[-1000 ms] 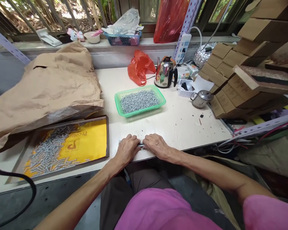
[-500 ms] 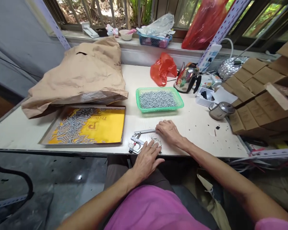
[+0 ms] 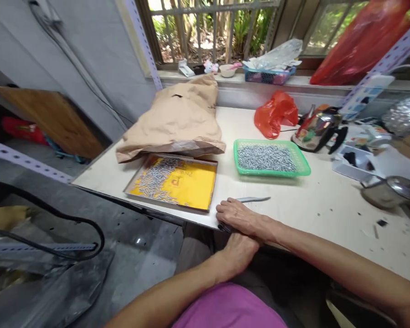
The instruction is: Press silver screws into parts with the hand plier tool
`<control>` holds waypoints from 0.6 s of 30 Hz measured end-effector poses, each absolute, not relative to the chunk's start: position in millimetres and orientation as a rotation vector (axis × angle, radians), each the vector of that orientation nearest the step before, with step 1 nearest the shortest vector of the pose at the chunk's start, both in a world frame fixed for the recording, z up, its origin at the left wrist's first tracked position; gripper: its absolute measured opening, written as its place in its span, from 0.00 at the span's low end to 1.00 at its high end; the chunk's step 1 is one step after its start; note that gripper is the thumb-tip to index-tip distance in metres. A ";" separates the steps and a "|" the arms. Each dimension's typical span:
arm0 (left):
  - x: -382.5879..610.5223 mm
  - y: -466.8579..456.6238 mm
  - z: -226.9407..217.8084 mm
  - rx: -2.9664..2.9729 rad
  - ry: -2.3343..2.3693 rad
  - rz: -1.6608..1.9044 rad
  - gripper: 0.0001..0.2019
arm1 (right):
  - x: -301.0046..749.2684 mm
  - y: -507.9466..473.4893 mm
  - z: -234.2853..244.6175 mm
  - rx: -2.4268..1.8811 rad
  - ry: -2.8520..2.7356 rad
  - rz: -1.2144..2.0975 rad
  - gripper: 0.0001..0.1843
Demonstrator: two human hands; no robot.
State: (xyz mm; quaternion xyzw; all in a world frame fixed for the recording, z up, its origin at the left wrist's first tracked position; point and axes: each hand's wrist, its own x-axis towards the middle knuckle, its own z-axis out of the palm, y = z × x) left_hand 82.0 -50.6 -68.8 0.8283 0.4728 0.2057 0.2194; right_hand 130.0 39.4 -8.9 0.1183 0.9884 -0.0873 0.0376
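Note:
My right hand [image 3: 237, 215] lies over a grey metal hand tool with a long lever [image 3: 254, 199], at the table's front edge. Its fingers are curled at the tool's head, and whatever is in them is hidden. My left hand [image 3: 241, 249] is just below, at the edge under my right wrist, with its fingers covered. To the left, a shallow tray [image 3: 171, 206] lined in yellow holds many small metal pins [image 3: 157, 180]. Beyond my hands, a green plastic basket [image 3: 273, 173] is filled with similar metal pins [image 3: 266, 158].
A large brown paper sack [image 3: 177, 118] lies behind the tray, overlapping its back edge. At the right stand an electric kettle [image 3: 316, 130], a white box [image 3: 351, 166] and a lidded metal pot [image 3: 389, 191]. A red plastic bag [image 3: 275, 114] sits behind the basket.
My right hand has gone from the lever's end to the tool's head. My left hand has drawn back below it, fingers now hidden. The view has turned left.

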 end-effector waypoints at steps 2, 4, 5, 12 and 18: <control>82.0 -48.6 -71.2 2.307 1.339 0.534 0.17 | 126.6 41.1 -11.4 0.388 3.073 -0.327 0.09; 82.5 -43.8 -69.6 2.360 1.366 0.513 0.15 | 128.3 45.3 -2.7 0.509 3.191 -0.440 0.09; 83.6 -40.1 -67.5 2.400 1.376 0.509 0.14 | 131.5 49.5 6.0 0.599 3.281 -0.499 0.10; 90.2 -17.1 -38.5 2.560 1.481 0.504 0.04 | 191.6 148.0 60.7 1.563 3.461 -0.025 0.15; -33.9 -25.8 12.8 2.126 2.162 0.499 0.10 | 232.4 155.0 26.3 1.559 3.266 0.008 0.22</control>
